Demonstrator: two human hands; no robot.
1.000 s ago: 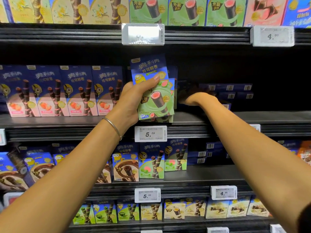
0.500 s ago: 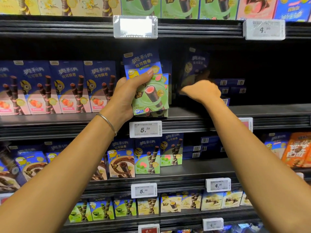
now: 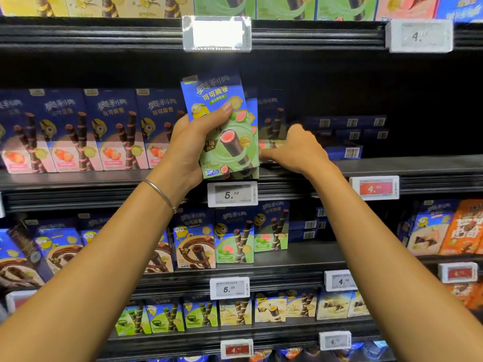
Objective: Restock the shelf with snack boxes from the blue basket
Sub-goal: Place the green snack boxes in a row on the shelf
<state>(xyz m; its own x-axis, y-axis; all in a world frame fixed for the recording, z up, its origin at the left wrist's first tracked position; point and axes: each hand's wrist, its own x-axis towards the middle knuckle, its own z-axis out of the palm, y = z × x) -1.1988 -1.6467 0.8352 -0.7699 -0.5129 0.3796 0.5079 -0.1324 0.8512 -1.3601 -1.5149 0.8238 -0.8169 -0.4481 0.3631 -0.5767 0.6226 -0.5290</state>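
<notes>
Head view, black store shelf (image 3: 407, 167), left hand (image 3: 187, 146) gripping green snack boxes (image 3: 236, 159)

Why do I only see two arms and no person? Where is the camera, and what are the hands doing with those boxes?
The camera sits on the person's head and looks forward and down, so you see only their own two arms. In front is a shop shelf. The left hand holds a small stack of green snack boxes, thumb across the front. The right hand reaches to another box standing on the shelf beside the stack. Its fingers are hidden, so I cannot tell if it grips. The blue basket is not in view.
</notes>
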